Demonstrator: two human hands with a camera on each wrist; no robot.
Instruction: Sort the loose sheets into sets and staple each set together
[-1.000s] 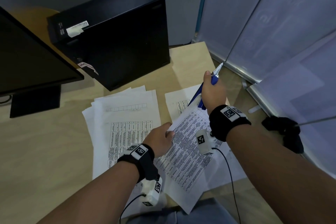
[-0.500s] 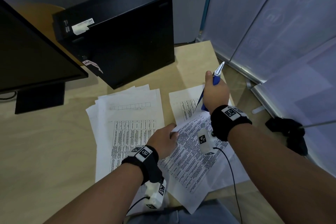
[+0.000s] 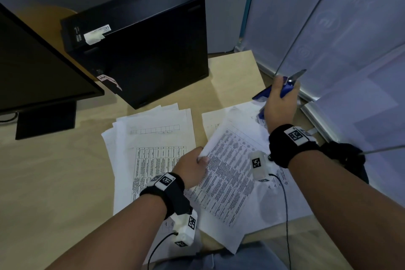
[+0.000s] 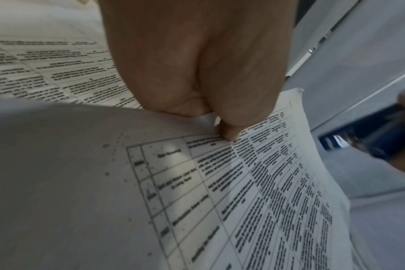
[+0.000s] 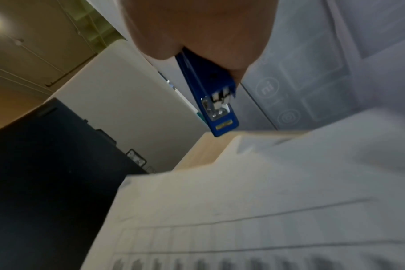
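My left hand (image 3: 192, 167) pinches the left edge of a printed set of sheets (image 3: 228, 180), thumb on top (image 4: 229, 131), and the set (image 4: 254, 191) tilts up off the desk. My right hand (image 3: 279, 103) grips a blue stapler (image 3: 260, 95) above the set's far right corner; the stapler (image 5: 210, 96) points its mouth toward the paper without touching it. A second pile of loose sheets (image 3: 151, 138) lies flat to the left. Another sheet (image 3: 215, 117) lies beneath the held set.
A black computer case (image 3: 142, 41) stands at the back of the wooden desk (image 3: 50, 180). A black monitor (image 3: 37, 68) stands at the left. The desk's right edge meets pale wall panels (image 3: 341, 46). A black object (image 3: 348, 158) lies low on the right.
My right hand has lifted the stapler up and to the right, away from the paper's corner. My left hand keeps its pinch, and the set now tilts higher.
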